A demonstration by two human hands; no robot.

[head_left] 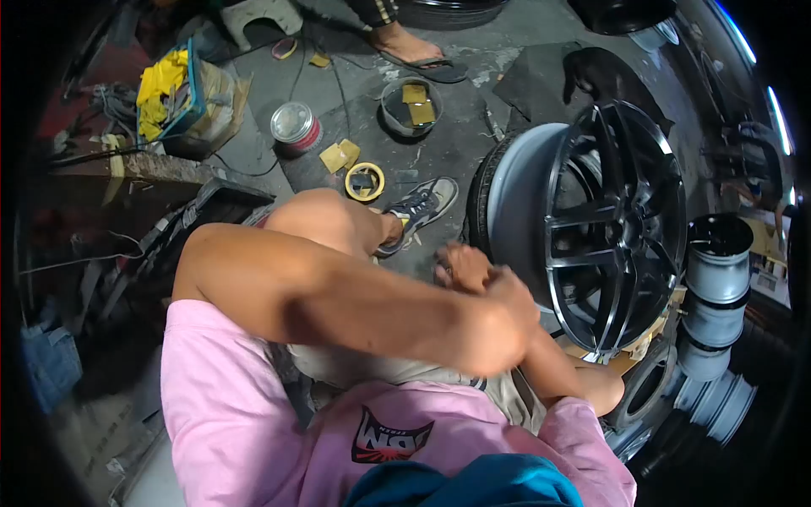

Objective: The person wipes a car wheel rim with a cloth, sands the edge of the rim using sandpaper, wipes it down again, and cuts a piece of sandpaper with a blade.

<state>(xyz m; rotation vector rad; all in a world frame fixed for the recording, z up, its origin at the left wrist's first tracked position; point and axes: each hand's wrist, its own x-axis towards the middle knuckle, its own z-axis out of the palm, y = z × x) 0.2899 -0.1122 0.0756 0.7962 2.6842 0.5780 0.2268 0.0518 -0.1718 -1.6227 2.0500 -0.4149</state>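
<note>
- Upright beside you, the wheel rim (623,234) showed black spokes, bright edges and a grey barrel.
- Your left hand (510,300) crossed your right hand (466,268); whether either gripped anything, you cannot tell.

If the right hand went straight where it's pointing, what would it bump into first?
Probably the sneaker, though I can't tell how high above it the right hand is.

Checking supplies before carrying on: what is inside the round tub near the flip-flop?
The round tub holds yellowish pieces, at least two visible. Between them shows something dark, maybe liquid; I can't tell. What lies directly beneath them is covered.
</note>
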